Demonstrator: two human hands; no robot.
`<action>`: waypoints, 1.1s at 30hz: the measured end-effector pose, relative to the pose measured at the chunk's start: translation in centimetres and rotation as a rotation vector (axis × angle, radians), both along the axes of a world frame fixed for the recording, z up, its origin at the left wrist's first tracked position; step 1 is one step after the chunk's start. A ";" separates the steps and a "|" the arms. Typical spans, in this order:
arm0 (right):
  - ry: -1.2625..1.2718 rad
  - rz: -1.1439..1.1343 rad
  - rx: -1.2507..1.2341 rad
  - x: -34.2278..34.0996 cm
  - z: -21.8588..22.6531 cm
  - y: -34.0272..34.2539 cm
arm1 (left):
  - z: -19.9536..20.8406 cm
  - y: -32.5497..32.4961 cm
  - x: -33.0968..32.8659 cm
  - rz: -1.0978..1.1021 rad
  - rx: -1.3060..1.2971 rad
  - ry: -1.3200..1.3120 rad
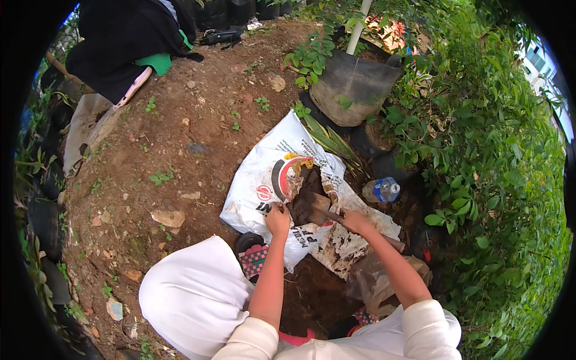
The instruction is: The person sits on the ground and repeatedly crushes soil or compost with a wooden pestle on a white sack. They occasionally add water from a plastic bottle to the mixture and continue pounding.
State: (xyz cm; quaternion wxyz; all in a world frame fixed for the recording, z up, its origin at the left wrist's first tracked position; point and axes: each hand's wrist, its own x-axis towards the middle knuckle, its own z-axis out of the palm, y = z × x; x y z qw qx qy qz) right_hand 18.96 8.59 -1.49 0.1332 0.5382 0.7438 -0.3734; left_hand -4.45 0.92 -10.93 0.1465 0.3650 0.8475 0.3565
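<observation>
Two bare hands work at the mouth of a white plastic sack (264,180) lying on bare brown earth. The left hand (278,218) is closed on the sack's torn edge, pinching it and holding the opening apart. The right hand (355,221) is wrapped around the handle of a small trowel (318,207), whose blade is pushed into the dark soil (305,195) inside the sack. Both forearms come up from the lower edge, in cream sleeves pushed back to the elbow.

Just right of the sack, on the ground, lies a clear plastic bottle (381,189) with a blue label, on its side. Below the right forearm sits a crumpled translucent plastic bag (375,282). The person's knee, covered in white cloth (195,294), fills the lower left, with a patterned sandal (252,255) showing beside it.

Farther up, a large black grow bag (351,84) holds a plant with a pale stem, and a striped-leaf plant lies between it and the sack. Dense green shrubs (492,162) fill the right side. At upper left, another person in dark clothing (120,42) crouches well apart.
</observation>
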 end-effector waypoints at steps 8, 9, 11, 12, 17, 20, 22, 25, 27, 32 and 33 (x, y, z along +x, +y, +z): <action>0.098 -0.047 0.049 -0.1 -3.1 -0.7 | -0.5 1.7 0.1 -0.140 0.009 -0.159; 0.147 -0.047 0.026 0.3 -3.6 -0.3 | -0.9 2.0 -0.6 -0.146 0.010 -0.169; 0.171 -0.117 -0.125 1.0 -3.2 0.2 | -1.4 1.6 -0.9 -0.166 0.059 -0.355; 0.183 -0.152 -0.199 1.3 -3.0 0.4 | -1.5 1.5 -1.0 -0.176 0.085 -0.449; 0.269 -0.307 -0.382 2.4 -0.7 0.7 | -2.4 -0.1 -0.7 0.017 0.294 -0.598; 0.335 -0.276 -0.328 3.8 0.1 2.1 | -2.0 0.1 -0.3 0.038 0.254 -0.492; 0.350 -0.259 -0.320 4.9 2.4 3.2 | -1.3 0.1 0.0 0.031 0.244 -0.294; 0.242 -0.175 -0.146 8.6 6.2 3.9 | 1.4 0.3 3.0 -0.012 0.231 -0.357; 0.105 -0.150 -0.167 10.5 8.6 4.7 | 1.9 0.5 4.2 -0.058 0.249 -0.385; -0.202 0.104 0.161 15.7 8.8 2.7 | 4.3 0.9 7.7 -0.184 0.222 -0.362; -0.301 0.086 0.109 15.9 8.2 2.1 | 5.4 0.6 8.9 -0.177 0.241 -0.525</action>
